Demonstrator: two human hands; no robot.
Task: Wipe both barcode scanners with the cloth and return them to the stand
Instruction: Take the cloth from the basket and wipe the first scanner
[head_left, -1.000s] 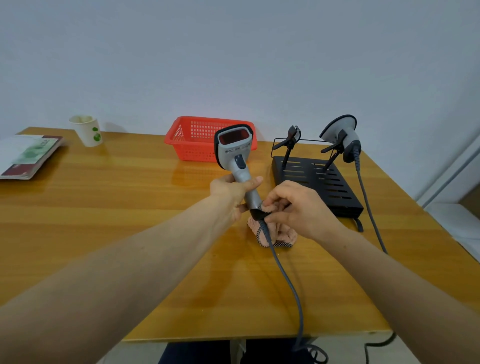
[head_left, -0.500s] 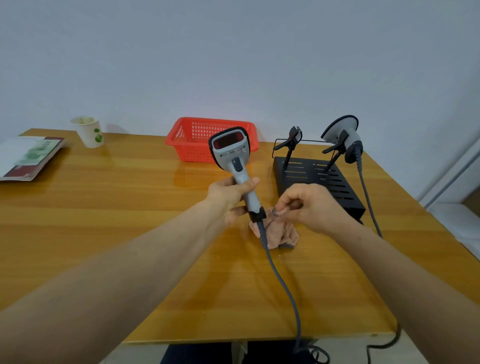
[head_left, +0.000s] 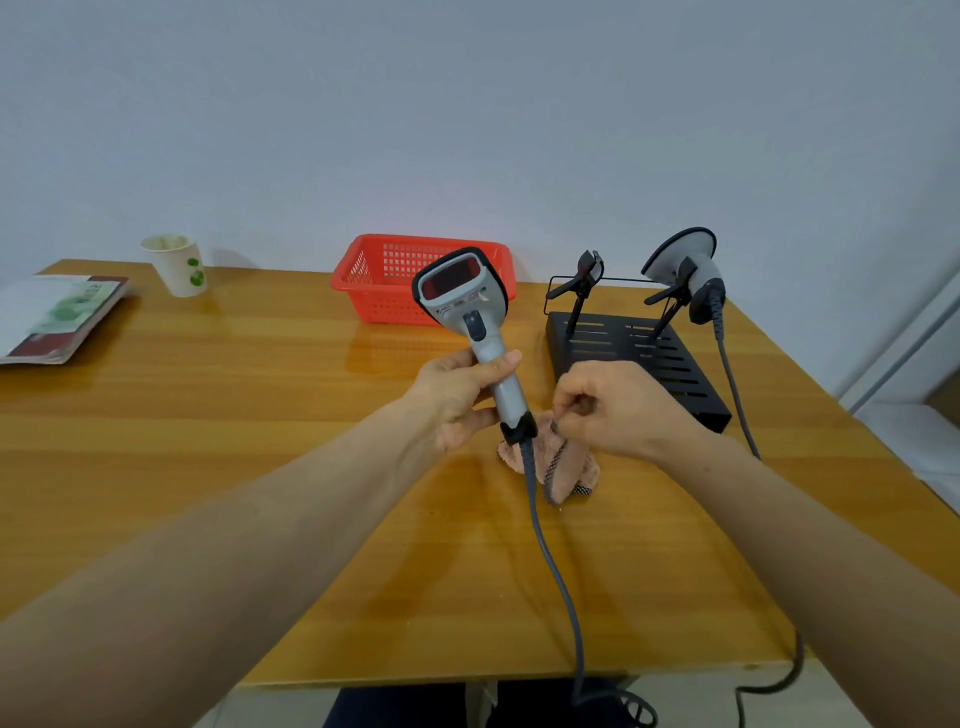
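My left hand (head_left: 460, 397) grips the handle of a grey barcode scanner (head_left: 467, 304), held upright above the table with its red window facing me. Its grey cable (head_left: 553, 566) hangs down over the front edge. My right hand (head_left: 618, 408) pinches a corner of the pink cloth (head_left: 563, 465), lifting it while the rest lies crumpled on the table. The black stand (head_left: 639, 364) sits at the right; its left clip (head_left: 584, 278) is empty and its right clip holds the second scanner (head_left: 685, 265).
A red plastic basket (head_left: 384, 283) stands behind the held scanner. A paper cup (head_left: 176, 265) and a booklet (head_left: 57, 317) lie at the far left. The second scanner's cable (head_left: 735, 395) runs down the table's right side.
My left hand has tilted the scanner slightly left. My right hand moved off the scanner's base, took a corner of the cloth and raised it.
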